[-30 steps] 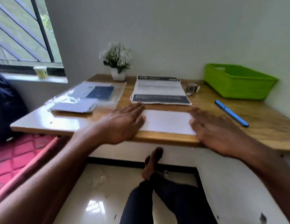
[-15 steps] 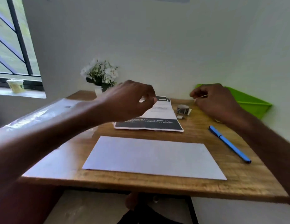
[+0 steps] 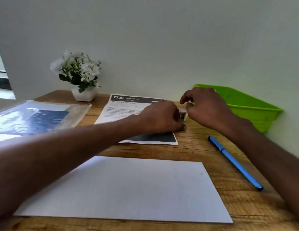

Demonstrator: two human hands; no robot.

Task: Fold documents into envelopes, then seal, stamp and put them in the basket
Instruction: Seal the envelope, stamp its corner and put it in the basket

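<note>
The white envelope [image 3: 128,189] lay flat at the near edge of the bench [image 3: 203,152], untouched, its flap side not visible. Beyond it sat the printed document [image 3: 122,107], headed 2720, unfolded, its dark lower band showing under the left forearm.

Both hands had met at a small grey-and-white roll [image 3: 182,114] just past the document's right edge — stamps or tape, too small and blurred to tell. The left hand [image 3: 160,117] was curled beside it, knuckles over the document's corner; whether it actually gripped the roll could not be made out. The right hand [image 3: 205,109] hovered on the other side with fingers bent, thumb and forefinger drawn together as if picking at a loose end — holding something or not, hard to say.

By the look of it, this was the stamp or seal stage for the near envelope. The next move would call for peeling one piece free, one hand steadying the roll, then carrying it to the envelope.

The green basket [image 3: 255,107] stood at the right against the wall, and what showed of its inside held nothing. On the left, a clear plastic sleeve [image 3: 42,114] held a blue sheet and white ones. A blue pen [image 3: 234,161] lay right of the envelope, a potted white flower [image 3: 78,75] at the back.
</note>
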